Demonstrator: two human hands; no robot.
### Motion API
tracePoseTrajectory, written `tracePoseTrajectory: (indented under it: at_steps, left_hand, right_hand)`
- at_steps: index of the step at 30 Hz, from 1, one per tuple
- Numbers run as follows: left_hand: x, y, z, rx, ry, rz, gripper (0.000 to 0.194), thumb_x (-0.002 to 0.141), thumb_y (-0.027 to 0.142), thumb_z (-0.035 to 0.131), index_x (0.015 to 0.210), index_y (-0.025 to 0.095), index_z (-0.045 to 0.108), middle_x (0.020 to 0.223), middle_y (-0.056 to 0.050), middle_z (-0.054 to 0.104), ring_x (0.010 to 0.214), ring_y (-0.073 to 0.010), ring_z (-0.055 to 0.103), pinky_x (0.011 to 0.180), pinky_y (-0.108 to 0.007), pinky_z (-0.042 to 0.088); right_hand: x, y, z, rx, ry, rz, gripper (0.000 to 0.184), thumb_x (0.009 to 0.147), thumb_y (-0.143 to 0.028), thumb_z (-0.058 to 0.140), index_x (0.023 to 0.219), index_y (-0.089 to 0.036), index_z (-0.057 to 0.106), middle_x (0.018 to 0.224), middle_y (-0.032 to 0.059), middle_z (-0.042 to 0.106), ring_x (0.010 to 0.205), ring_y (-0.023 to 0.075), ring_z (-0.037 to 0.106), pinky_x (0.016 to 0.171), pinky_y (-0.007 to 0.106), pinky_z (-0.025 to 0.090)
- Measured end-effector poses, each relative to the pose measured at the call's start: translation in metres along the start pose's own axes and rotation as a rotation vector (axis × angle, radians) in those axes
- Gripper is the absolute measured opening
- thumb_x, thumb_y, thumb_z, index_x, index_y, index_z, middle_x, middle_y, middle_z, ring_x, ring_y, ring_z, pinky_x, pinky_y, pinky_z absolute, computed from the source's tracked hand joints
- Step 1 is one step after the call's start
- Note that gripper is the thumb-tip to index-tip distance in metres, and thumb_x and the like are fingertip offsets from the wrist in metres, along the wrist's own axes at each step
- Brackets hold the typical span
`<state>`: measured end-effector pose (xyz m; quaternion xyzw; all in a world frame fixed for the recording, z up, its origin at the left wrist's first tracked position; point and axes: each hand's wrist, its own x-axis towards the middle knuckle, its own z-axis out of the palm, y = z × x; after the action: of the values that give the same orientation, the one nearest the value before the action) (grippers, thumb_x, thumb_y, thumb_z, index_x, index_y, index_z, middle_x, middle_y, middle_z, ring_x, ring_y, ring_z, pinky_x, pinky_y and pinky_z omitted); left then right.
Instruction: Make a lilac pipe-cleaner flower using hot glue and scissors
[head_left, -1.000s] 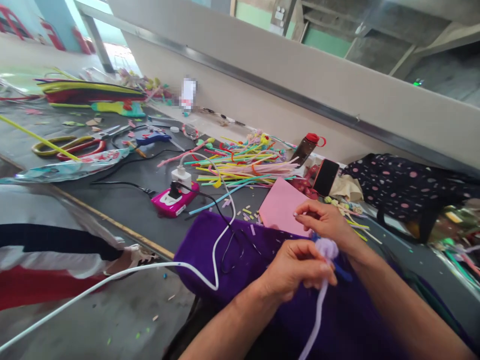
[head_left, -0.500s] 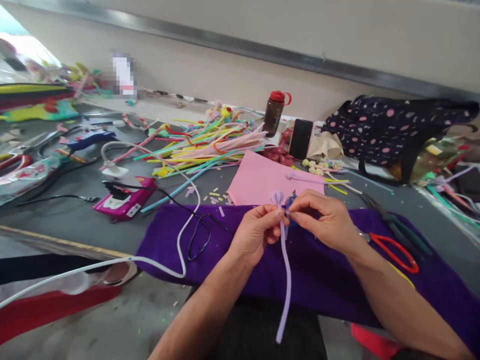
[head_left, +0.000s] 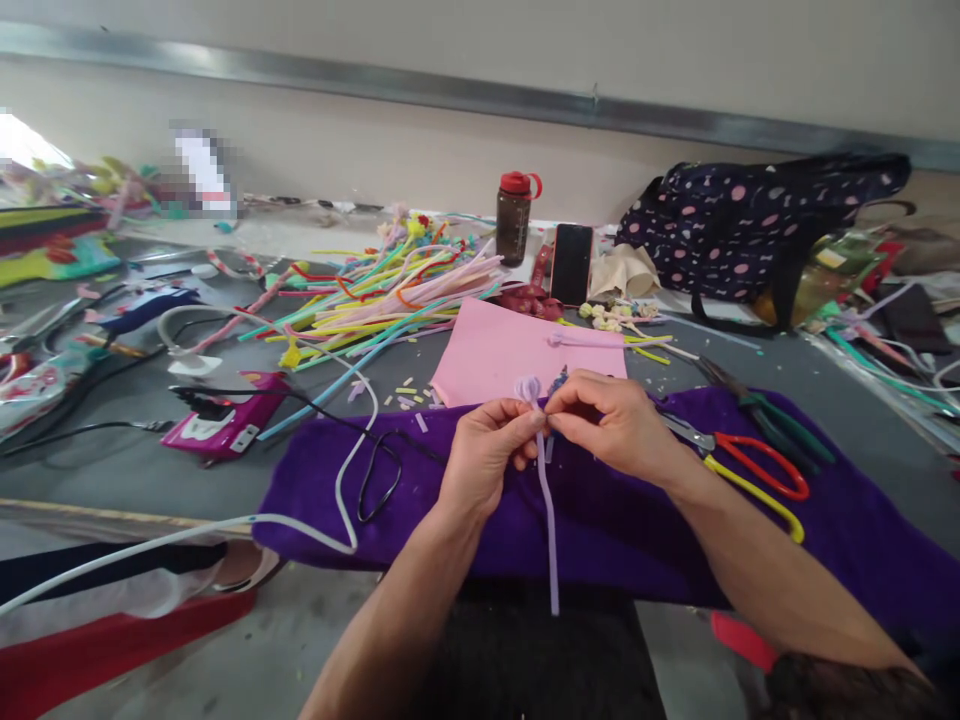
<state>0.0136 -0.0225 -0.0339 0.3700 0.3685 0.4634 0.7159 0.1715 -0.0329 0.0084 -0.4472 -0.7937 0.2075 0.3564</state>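
Left hand (head_left: 480,450) pinches lavender stem (head_left: 550,530) below looped head (head_left: 527,388) at 12 o'clock; right hand (head_left: 619,425) pinched narrow beside it, grip contents unclear; tail hangs to 6 over purple cloth (head_left: 615,540); slack left pinch could let loops splay

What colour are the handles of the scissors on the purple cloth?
The scissors' handles are one red, one yellow, clear in the head view.

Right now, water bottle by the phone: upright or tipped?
Upright. The water bottle stands with its red cap on top, beside the phone.
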Motion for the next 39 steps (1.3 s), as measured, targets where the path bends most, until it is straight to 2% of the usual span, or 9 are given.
tracePoseTrajectory:
  at_steps: [6, 9, 13, 16, 29, 34, 39]
  left_hand:
    - [-0.002, 0.001, 0.002, 0.127, -0.014, 0.052, 0.02, 0.066, 0.031, 0.068, 0.068, 0.013, 0.059, 0.059, 0.001, 0.06, 0.042, -0.0039, 0.047, 0.036, -0.014, 0.033]
    - [-0.002, 0.001, 0.003, 0.113, -0.017, 0.044, 0.022, 0.067, 0.032, 0.067, 0.068, 0.013, 0.057, 0.061, 0.0, 0.059, 0.041, -0.0034, 0.044, 0.036, -0.014, 0.032]
    - [-0.002, 0.001, 0.001, 0.053, -0.046, 0.002, 0.021, 0.07, 0.031, 0.065, 0.067, 0.013, 0.054, 0.059, 0.001, 0.056, 0.04, -0.0019, 0.04, 0.035, -0.013, 0.031]
    - [-0.002, 0.001, 0.0, 0.037, -0.068, -0.014, 0.021, 0.071, 0.031, 0.064, 0.066, 0.013, 0.054, 0.058, 0.002, 0.055, 0.04, -0.0017, 0.039, 0.036, -0.013, 0.03]
    - [-0.003, 0.001, -0.001, -0.03, -0.185, -0.117, 0.021, 0.07, 0.031, 0.065, 0.069, 0.014, 0.052, 0.054, 0.004, 0.053, 0.037, -0.0028, 0.038, 0.036, -0.015, 0.028]
    - [-0.004, 0.001, -0.001, -0.044, -0.17, -0.123, 0.024, 0.067, 0.033, 0.067, 0.07, 0.014, 0.053, 0.054, 0.003, 0.053, 0.038, -0.0031, 0.037, 0.037, -0.016, 0.03]
    - [-0.003, 0.001, -0.002, -0.062, -0.136, -0.096, 0.023, 0.068, 0.033, 0.067, 0.07, 0.014, 0.053, 0.055, 0.003, 0.053, 0.039, -0.003, 0.04, 0.036, -0.015, 0.028]
  right_hand:
    - [-0.002, 0.001, 0.0, 0.034, -0.002, 0.022, 0.009, 0.074, -0.009, 0.056, 0.074, -0.016, 0.062, 0.068, -0.0011, 0.058, 0.061, 0.0097, 0.051, 0.056, 0.021, 0.038]
    - [-0.002, 0.004, -0.001, 0.093, 0.005, 0.101, 0.007, 0.075, -0.015, 0.057, 0.073, -0.016, 0.063, 0.066, -0.0009, 0.058, 0.059, 0.0094, 0.05, 0.054, 0.021, 0.037]
    - [-0.001, 0.013, -0.002, 0.364, -0.081, 0.293, 0.009, 0.077, -0.021, 0.056, 0.074, -0.014, 0.061, 0.061, -0.0021, 0.055, 0.051, 0.0074, 0.046, 0.047, 0.019, 0.034]
    - [0.0, 0.02, 0.0, 0.555, -0.15, 0.366, 0.009, 0.077, -0.022, 0.056, 0.074, -0.014, 0.059, 0.054, -0.0045, 0.05, 0.045, 0.006, 0.043, 0.042, 0.017, 0.03]
    - [-0.001, 0.036, 0.013, 1.018, -0.291, 0.371, 0.021, 0.073, -0.032, 0.065, 0.072, -0.012, 0.058, 0.048, -0.0048, 0.051, 0.039, 0.0048, 0.04, 0.039, 0.016, 0.027]
    - [-0.001, 0.039, 0.013, 1.049, -0.311, 0.38, 0.023, 0.073, -0.034, 0.065, 0.072, -0.012, 0.059, 0.048, -0.0041, 0.053, 0.039, 0.0048, 0.043, 0.038, 0.015, 0.028]
    - [0.0, 0.033, 0.01, 0.993, -0.233, 0.411, 0.025, 0.078, -0.036, 0.058, 0.083, -0.012, 0.062, 0.067, 0.0011, 0.06, 0.046, 0.0072, 0.053, 0.036, 0.016, 0.033]
